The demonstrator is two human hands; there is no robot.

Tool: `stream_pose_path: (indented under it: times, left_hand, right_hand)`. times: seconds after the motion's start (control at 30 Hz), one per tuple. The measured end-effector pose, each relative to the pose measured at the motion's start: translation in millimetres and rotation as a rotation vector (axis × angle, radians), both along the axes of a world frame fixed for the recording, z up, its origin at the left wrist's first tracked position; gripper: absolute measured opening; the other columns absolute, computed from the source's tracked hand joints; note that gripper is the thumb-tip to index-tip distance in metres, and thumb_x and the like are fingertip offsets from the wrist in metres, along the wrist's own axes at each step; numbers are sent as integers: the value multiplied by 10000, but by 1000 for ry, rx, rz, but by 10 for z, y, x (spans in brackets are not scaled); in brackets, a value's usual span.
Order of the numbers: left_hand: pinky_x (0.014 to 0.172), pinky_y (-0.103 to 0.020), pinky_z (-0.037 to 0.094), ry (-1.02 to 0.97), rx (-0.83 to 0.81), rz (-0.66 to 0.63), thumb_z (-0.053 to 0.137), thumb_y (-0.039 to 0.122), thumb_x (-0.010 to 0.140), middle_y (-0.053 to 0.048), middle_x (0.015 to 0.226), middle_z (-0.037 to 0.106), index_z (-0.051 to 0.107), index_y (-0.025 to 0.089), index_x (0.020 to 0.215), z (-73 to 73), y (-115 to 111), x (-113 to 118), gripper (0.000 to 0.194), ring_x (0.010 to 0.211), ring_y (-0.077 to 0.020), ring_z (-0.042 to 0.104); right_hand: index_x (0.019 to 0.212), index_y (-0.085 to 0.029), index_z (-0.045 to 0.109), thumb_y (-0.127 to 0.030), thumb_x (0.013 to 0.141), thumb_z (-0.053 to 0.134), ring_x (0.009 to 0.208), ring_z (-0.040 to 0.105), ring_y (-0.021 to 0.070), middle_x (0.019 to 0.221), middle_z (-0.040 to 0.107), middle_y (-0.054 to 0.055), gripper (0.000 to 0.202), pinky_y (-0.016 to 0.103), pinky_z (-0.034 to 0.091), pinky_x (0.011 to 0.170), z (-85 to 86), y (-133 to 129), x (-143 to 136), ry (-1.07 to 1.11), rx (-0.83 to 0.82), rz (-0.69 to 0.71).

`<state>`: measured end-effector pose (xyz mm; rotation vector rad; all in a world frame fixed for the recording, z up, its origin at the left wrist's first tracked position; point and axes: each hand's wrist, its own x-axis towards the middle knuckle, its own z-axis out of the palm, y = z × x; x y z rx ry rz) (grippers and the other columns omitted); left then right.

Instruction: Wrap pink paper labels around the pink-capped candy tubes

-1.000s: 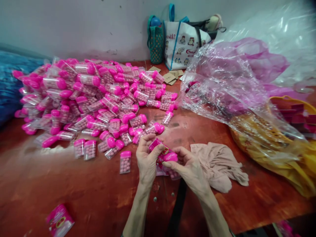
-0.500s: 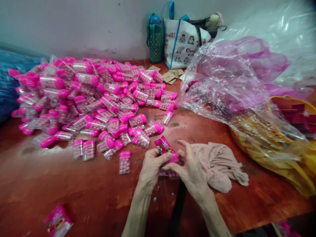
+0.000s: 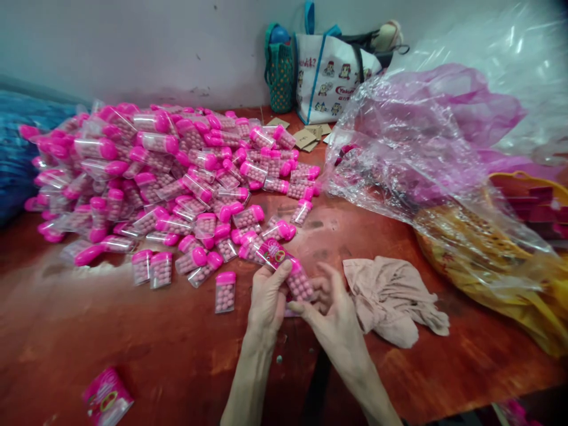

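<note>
My left hand (image 3: pixel 267 296) pinches a small candy container (image 3: pixel 302 286) between thumb and fingers. A printed magenta sleeve (image 3: pixel 276 253) covers its upper left end, and pink candy balls show in the clear lower end. At that lower end my right hand (image 3: pixel 335 307) has its fingers curled around the container, with the thumb below and the index finger raised. A purple edge of something shows under the right thumb, mostly hidden. One capped candy container (image 3: pixel 225 292) stands apart on the left. A beige cloth (image 3: pixel 397 299) lies crumpled right of my hands.
A large heap of pink-capped candy containers (image 3: pixel 151 171) covers the table's left and back. One printed packet (image 3: pixel 107 396) lies front left. A clear plastic bag (image 3: pixel 390 160) and a yellow basket (image 3: pixel 448 266) stand right. A white tote bag (image 3: pixel 328 83) leans at the wall.
The container between my hands has turned and tilted toward the upper left. Its clear end with pink balls now shows where a pink cap showed before. My right hand has shifted slightly.
</note>
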<state>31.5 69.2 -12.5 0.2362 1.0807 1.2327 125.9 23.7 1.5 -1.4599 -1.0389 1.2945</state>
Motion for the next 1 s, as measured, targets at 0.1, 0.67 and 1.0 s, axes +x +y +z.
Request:
stream_pose_path:
  times: [0.1, 0.67, 1.0]
  left_hand:
    - [560, -222, 455, -28, 36, -44, 724, 196, 596, 27, 569, 592, 611, 127, 662, -16, 8, -37, 148, 490, -75, 524]
    - [698, -333, 477, -132, 151, -228, 699, 332, 644, -89, 758, 661, 665, 113, 697, 55, -27, -136, 227, 745, -211, 614]
    - [676, -338, 477, -76, 256, -321, 662, 331, 680, -117, 819, 666, 693, 127, 722, 65, -39, -198, 210, 788, -246, 612]
  right_hand:
    - [932, -184, 542, -321, 856, 456, 599, 567, 137, 714, 599, 15, 178, 227, 445, 542, -14, -32, -31, -126, -19, 102]
    - [1017, -179, 503, -192, 896, 333, 821, 598, 191, 950, 618, 84, 210, 261, 442, 696, -10, -44, -115, -403, 193, 104]
    - [1138, -190, 504, -223, 888, 382, 955, 578, 201, 1026, 620, 78, 280, 295, 436, 836, 0, -23, -19, -308, 164, 191]
